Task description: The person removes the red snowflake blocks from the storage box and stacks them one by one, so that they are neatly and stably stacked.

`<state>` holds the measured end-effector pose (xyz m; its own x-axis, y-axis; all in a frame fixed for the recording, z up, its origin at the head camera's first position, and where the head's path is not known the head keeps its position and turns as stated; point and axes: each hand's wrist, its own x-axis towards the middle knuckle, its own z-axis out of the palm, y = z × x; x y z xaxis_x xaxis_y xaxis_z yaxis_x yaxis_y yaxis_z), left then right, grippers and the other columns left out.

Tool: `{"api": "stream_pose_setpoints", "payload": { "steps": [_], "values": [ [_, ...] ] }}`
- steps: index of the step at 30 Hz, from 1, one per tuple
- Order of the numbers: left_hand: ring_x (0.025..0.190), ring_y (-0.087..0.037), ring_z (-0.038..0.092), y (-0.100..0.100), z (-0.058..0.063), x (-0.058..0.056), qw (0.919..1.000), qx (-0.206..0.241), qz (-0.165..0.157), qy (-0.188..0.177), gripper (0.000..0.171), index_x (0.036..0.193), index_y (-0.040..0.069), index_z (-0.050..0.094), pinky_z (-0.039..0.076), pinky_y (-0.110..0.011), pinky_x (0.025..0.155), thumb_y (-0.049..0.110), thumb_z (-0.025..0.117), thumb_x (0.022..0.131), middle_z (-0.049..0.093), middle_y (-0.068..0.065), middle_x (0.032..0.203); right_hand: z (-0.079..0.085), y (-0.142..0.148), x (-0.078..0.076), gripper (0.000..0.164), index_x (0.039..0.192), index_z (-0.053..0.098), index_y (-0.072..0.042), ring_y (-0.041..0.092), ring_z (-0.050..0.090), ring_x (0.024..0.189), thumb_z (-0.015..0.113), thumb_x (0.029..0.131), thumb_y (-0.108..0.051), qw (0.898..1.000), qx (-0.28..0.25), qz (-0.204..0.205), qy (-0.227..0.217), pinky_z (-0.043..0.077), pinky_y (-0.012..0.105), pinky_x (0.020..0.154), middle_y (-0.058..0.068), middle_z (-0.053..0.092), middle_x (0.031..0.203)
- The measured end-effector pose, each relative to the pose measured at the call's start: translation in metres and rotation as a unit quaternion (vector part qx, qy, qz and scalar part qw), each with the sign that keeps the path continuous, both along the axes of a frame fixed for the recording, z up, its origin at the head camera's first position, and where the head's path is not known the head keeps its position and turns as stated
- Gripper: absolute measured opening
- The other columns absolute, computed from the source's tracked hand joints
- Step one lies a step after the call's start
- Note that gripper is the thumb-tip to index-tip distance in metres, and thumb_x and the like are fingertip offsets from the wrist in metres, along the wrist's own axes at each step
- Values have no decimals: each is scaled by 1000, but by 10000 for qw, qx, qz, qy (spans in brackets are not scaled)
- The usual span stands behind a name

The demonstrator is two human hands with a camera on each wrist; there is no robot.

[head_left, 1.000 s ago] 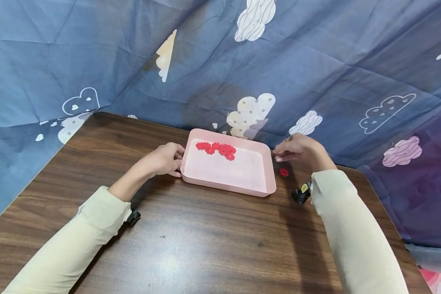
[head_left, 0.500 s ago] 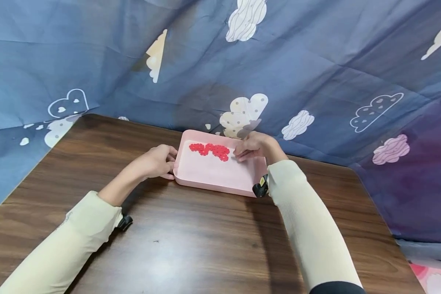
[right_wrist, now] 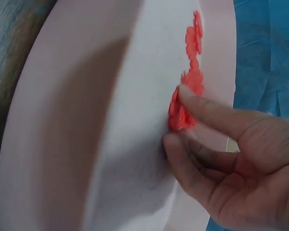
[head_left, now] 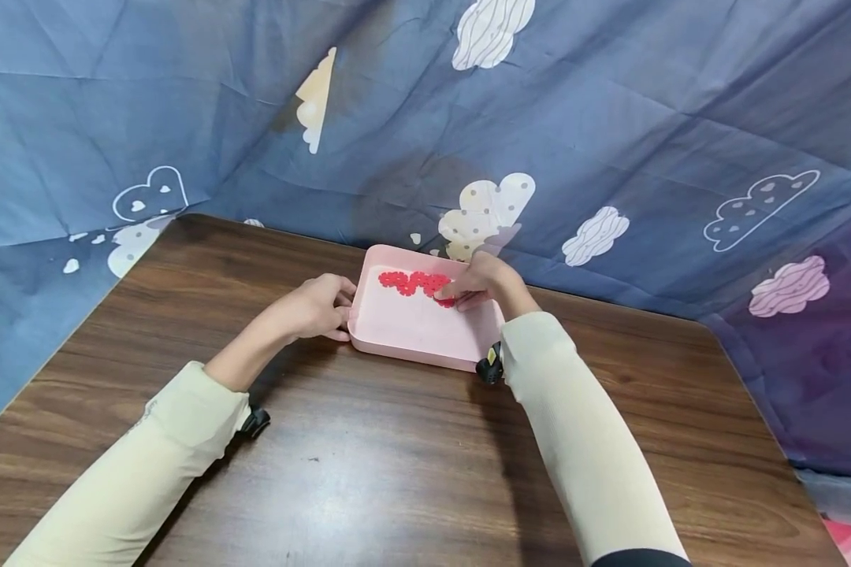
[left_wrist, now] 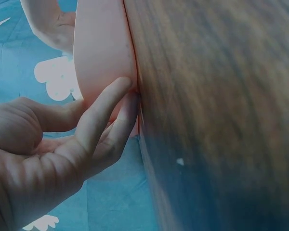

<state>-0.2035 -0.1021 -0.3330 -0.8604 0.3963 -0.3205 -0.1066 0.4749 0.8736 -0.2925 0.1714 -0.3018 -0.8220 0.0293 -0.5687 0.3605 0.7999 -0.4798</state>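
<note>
A shallow pink tray (head_left: 425,335) stands near the back of the wooden table. Along its far left part lie several small red flower-shaped discs (head_left: 404,281). My left hand (head_left: 317,307) holds the tray by its left end. In the left wrist view, fingertips (left_wrist: 123,86) lie against the outer wall, one digit right at the rim. My right hand (head_left: 478,282) reaches inside the tray at the right end of the red row. In the right wrist view, its thumb and forefinger pinch a red disc (right_wrist: 176,113) at the near end of the pile; the other fingers curl below.
A blue cloth (head_left: 255,142) printed with clouds hangs behind the table (head_left: 369,472), close behind the tray. Dark straps with devices (head_left: 255,423) are on both wrists. The right sleeve (head_left: 574,409) hides part of the tabletop right of the tray.
My right hand has come from beside the tray's right end, over the rim, and left to the red discs. The left hand stays on the tray. The loose disc on the table is now hidden.
</note>
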Motion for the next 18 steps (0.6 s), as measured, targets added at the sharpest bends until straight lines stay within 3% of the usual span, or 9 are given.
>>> {"api": "stream_pose_setpoints", "payload": {
  "steps": [2,5,11,18],
  "values": [
    [105,-28,68,0,0,0,10000,0,-1,-11,48,155,-13,38,69,-39,95,-8,43,108,53,-34,141,-3,-3,0,39,112,71,6,8,67,61,88,91,-21,9994,333,89,51,61,16,65,1,66,68],
    [104,-28,68,0,-2,1,10000,25,-5,-27,48,155,-13,38,70,-39,94,-8,43,107,53,-34,141,-7,-4,0,38,114,71,5,8,65,63,88,91,-19,9987,492,117,82,60,16,66,0,64,70],
    [103,-27,68,-1,-3,0,10000,6,2,-16,47,154,-13,39,70,-38,93,-9,42,107,53,-33,140,-11,3,2,36,117,61,6,13,71,60,84,90,-1,9980,-443,-425,140,70,26,72,7,64,85],
    [102,-27,68,0,0,0,10000,-4,23,26,46,154,-13,40,70,-36,91,-7,46,108,53,-33,140,-7,9,3,28,115,59,8,14,72,63,75,92,12,9918,-1106,-638,67,71,29,74,4,61,82]
  ]
}}
